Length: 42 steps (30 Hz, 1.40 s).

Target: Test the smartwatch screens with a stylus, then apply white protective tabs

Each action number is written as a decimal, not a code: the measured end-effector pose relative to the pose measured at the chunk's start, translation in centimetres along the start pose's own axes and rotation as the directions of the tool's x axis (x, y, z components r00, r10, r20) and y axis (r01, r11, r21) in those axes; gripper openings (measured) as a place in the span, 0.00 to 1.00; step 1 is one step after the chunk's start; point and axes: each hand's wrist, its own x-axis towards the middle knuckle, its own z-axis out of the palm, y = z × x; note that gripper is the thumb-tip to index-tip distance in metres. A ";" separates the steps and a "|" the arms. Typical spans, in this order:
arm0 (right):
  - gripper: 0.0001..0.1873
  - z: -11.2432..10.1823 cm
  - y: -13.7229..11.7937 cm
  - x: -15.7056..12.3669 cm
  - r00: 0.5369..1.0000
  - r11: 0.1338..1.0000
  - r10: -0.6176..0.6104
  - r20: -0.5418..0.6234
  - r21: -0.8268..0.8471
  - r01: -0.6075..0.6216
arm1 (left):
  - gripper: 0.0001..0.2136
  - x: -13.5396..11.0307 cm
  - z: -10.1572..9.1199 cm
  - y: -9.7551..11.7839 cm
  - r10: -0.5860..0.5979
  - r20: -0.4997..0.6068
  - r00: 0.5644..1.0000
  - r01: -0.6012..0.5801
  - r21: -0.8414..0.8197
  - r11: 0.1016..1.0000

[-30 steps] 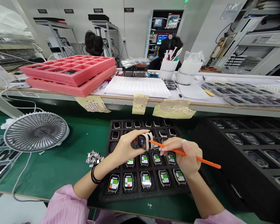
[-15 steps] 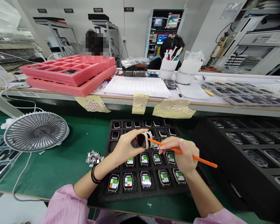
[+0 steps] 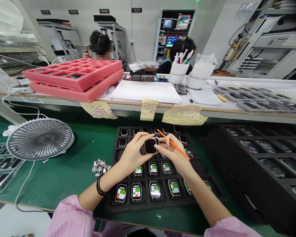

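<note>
Pinching a dark-faced smartwatch (image 3: 151, 145) over the black foam tray (image 3: 111, 206) at lower centre, left hand (image 3: 130, 153) gripping, right hand (image 3: 174, 152) also clasping an orange stick (image 3: 180, 150); handling step, seemingly, next calling for careful stick placement.

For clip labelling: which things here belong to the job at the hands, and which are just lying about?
Job: left hand, right hand, smartwatch, orange stick, black foam tray of watches.
Lying about: desk fan, pink foam trays, pile of scraps, pen cup.
</note>
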 end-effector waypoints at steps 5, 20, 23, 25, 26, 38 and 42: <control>0.24 -0.3 -0.3 0.0 0.999 0.998 0.036 0.000 0.060 -0.036 | 0.22 0.0 -0.1 0.2 0.000 -0.002 1.000 0.000 -0.046 0.999; 0.23 -0.6 -0.2 0.2 0.993 0.997 -0.064 -0.095 -0.041 0.060 | 0.19 0.0 -0.8 0.4 0.022 -0.014 1.000 -0.022 -0.007 1.000; 0.23 -0.9 0.5 0.6 0.994 0.986 -0.070 -0.083 -0.158 0.057 | 0.20 -0.3 -2.3 -0.2 -0.008 -0.011 1.000 0.010 0.109 0.994; 0.22 -1.1 1.5 1.4 0.995 0.956 -0.092 -0.048 -0.285 0.075 | 0.21 -0.9 -3.6 -1.3 -0.052 0.028 0.998 0.046 0.183 0.982; 0.22 -1.1 2.2 1.9 0.994 0.930 -0.107 -0.016 -0.356 0.095 | 0.21 -1.3 -4.2 -2.0 -0.083 0.065 0.994 0.067 0.218 0.974; 0.16 2.7 9.0 4.8 0.949 0.539 0.023 0.315 -0.803 0.253 | 0.23 -7.2 -4.1 -10.0 -0.381 0.238 0.893 0.239 0.467 0.851; 0.12 1.7 6.8 4.5 0.966 0.380 0.005 0.258 -0.894 0.237 | 0.18 -6.6 -3.9 -9.3 -0.323 0.223 0.920 0.194 0.458 0.868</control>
